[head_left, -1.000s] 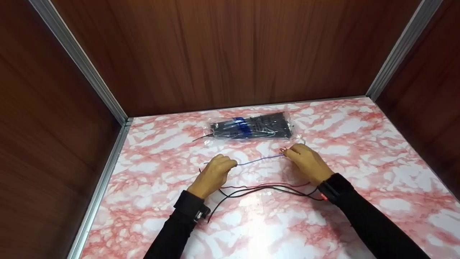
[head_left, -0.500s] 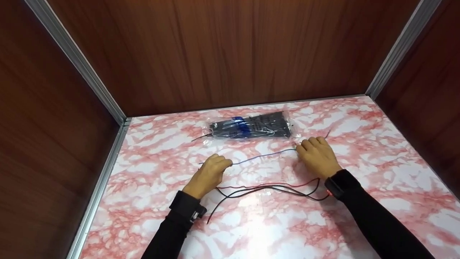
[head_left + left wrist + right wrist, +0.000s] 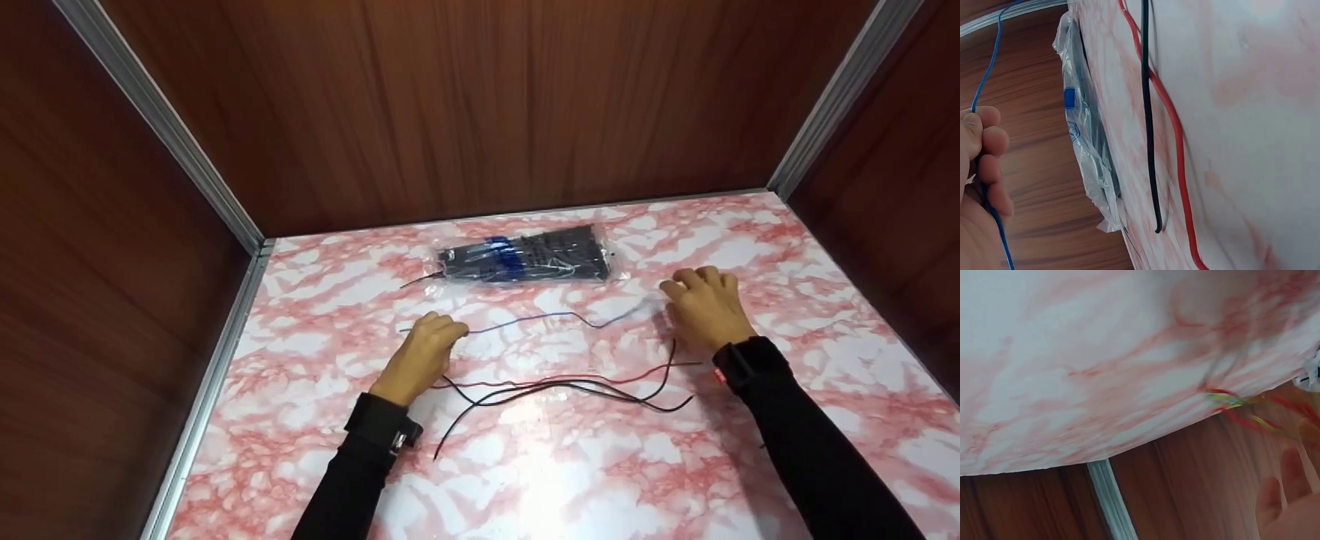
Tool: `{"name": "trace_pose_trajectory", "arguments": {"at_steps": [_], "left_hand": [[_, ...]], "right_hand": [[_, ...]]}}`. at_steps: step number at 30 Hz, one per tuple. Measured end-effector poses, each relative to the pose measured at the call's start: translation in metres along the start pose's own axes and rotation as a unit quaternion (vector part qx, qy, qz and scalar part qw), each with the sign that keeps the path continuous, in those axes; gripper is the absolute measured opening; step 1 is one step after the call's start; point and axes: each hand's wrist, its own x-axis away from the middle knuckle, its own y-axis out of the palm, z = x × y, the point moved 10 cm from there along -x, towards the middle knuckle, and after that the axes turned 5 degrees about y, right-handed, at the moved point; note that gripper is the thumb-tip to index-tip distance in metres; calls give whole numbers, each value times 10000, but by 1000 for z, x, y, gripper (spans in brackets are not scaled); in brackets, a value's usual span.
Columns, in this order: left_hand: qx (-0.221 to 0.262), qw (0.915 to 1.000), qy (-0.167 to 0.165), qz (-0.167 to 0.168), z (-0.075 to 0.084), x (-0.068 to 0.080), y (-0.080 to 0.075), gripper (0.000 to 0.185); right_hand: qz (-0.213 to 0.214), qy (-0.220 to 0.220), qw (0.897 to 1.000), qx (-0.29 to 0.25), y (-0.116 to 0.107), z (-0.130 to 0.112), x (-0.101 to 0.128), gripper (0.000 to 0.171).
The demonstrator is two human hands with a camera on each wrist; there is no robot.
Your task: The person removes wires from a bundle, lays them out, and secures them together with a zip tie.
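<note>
My left hand (image 3: 422, 349) pinches a thin blue wire (image 3: 517, 321) between thumb and fingers; a short end sticks out behind it. The left wrist view shows the blue wire (image 3: 989, 73) passing through the fist (image 3: 982, 163). Its slack right part waves toward my right hand (image 3: 705, 307), blurring near the fingertips. Raised right fingers (image 3: 1292, 475) show in the right wrist view, with blurred red and yellow strands (image 3: 1258, 413) beside them; I cannot tell whether they grip these. Black wires (image 3: 495, 400) and a red wire (image 3: 585, 376) lie on the table nearer me.
A clear plastic bag (image 3: 525, 255) of dark, thin strips with blue print lies behind the hands, one strip poking out at its left. Brown wood-grain panels (image 3: 480, 112) with metal edging enclose the pink and white marbled table (image 3: 817, 420) at the back and sides.
My right hand has moved right and away, past the ends of the red and black wires. The blue wire's right part has gone from taut to wavy. My left hand shifts slightly left, still pinching it.
</note>
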Motion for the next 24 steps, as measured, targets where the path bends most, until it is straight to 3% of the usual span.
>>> {"name": "trace_pose_trajectory", "arguments": {"at_steps": [3,7,10,13,16,19,22,24], "left_hand": [[-93,9998,84,-133,4,0,3,19],[30,9999,136,38,9,1,-4,17],[285,9990,70,345,10,3,-13,15],[409,9970,-60,653,8,7,-22,15],[479,9938,-266,967,2,15,-31,21],[508,9914,-390,1138,-3,23,-39,24],[210,9951,-313,918,-2,28,-42,23],[-91,9985,-121,523,6,29,-39,28]], "right_hand": [[-363,38,9992,-148,10,-12,0,39],[-215,-523,9973,-477,11,-55,-8,44],[-105,-1192,9881,-962,7,-92,-11,31],[-203,-1645,9754,-1454,3,-117,-8,3],[-465,-1549,9618,-2210,0,-124,-2,25],[-559,-1360,9505,-2739,-8,-124,8,29],[-270,-1504,9553,-2532,-19,-123,20,22],[22,-1703,9625,-2111,-25,-120,28,16]]}}
